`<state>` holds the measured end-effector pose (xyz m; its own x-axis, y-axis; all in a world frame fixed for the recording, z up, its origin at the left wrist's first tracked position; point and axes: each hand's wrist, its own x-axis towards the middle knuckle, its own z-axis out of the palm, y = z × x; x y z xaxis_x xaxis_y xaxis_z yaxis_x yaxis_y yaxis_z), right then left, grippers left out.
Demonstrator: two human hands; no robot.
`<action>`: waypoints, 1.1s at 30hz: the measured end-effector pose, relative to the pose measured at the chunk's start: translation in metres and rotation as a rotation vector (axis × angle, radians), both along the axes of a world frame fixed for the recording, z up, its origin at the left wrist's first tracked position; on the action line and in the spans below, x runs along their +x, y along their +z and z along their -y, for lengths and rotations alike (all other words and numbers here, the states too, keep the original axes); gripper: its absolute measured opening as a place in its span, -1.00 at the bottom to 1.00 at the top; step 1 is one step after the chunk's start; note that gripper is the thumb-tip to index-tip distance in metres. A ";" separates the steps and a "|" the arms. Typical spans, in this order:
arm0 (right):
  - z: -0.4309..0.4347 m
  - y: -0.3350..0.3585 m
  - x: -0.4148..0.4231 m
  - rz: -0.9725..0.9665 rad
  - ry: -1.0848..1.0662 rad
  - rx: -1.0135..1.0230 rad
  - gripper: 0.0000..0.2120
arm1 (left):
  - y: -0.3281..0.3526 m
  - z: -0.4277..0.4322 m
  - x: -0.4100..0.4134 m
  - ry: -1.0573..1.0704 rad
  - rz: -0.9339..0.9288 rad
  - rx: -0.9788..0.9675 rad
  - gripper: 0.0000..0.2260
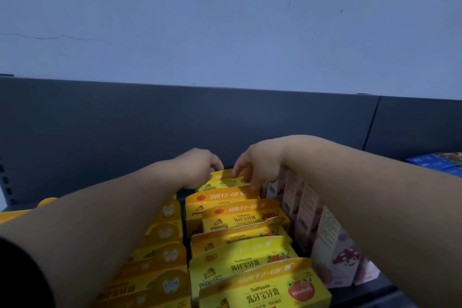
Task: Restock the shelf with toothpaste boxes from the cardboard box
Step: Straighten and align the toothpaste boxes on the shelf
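Item: yellow toothpaste box, far end of the middle row on the shelf. Left hand and right hand both pinch its top edge. Step: seating it upright. Next, probably: release it squarely.
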<state>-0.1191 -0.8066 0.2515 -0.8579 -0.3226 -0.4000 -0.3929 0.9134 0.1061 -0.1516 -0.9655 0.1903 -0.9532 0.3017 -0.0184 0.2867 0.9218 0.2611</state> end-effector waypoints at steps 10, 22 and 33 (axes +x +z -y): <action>0.008 -0.002 -0.001 0.077 0.016 0.077 -0.54 | 0.001 0.018 0.002 -0.002 0.013 -0.004 -0.71; 0.009 0.000 0.009 0.088 -0.007 0.056 -0.53 | 0.010 0.024 0.018 -0.011 0.067 -0.089 -0.71; 0.005 -0.016 0.029 -0.031 0.004 -0.130 -0.74 | 0.020 0.020 0.063 -0.037 -0.115 0.032 -0.68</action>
